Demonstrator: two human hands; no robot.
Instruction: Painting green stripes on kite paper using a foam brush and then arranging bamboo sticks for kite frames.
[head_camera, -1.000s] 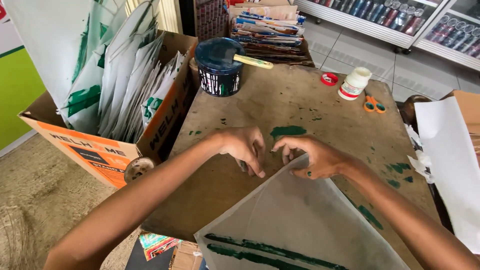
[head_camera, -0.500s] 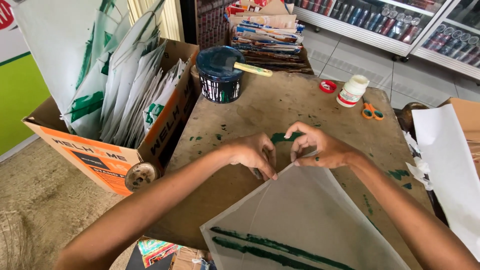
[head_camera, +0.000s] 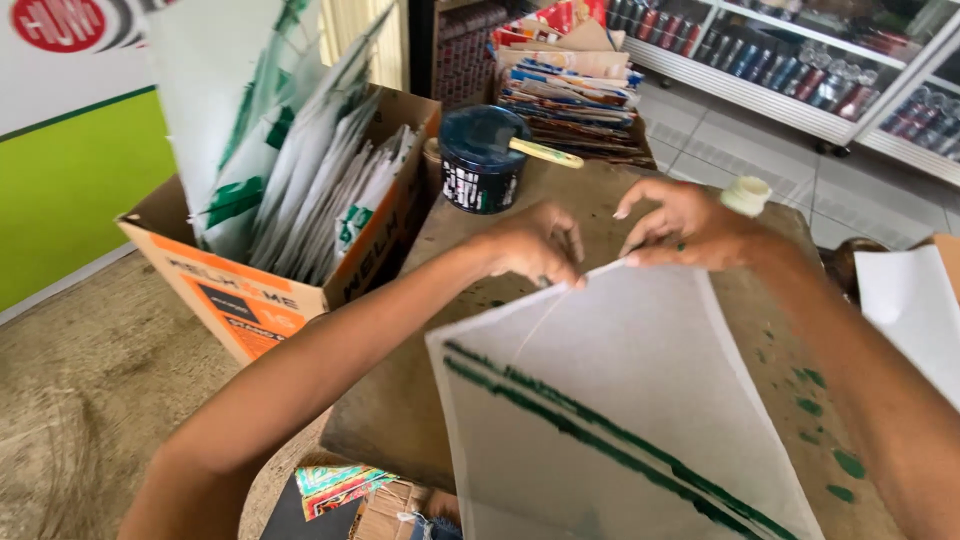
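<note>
A large white paper sheet (head_camera: 620, 390) with two dark green painted stripes lies tilted over the brown table (head_camera: 420, 300), its far edge lifted. My left hand (head_camera: 535, 245) pinches that far edge near the left corner. My right hand (head_camera: 685, 228) pinches the same edge just to the right, fingers spread. Both hands hold the sheet above the tabletop, a short gap between them.
A cardboard box (head_camera: 280, 290) full of white-and-green paper bags stands left of the table. A dark paint tub (head_camera: 482, 160) with a brush across it sits at the table's far edge, beside a small white bottle (head_camera: 745, 195). Stacked printed papers (head_camera: 570, 80) lie behind. White sheets (head_camera: 915, 310) lie at right.
Both hands have lifted the sheet's far edge off the table and raised it toward me. The view has moved closer to the table.
</note>
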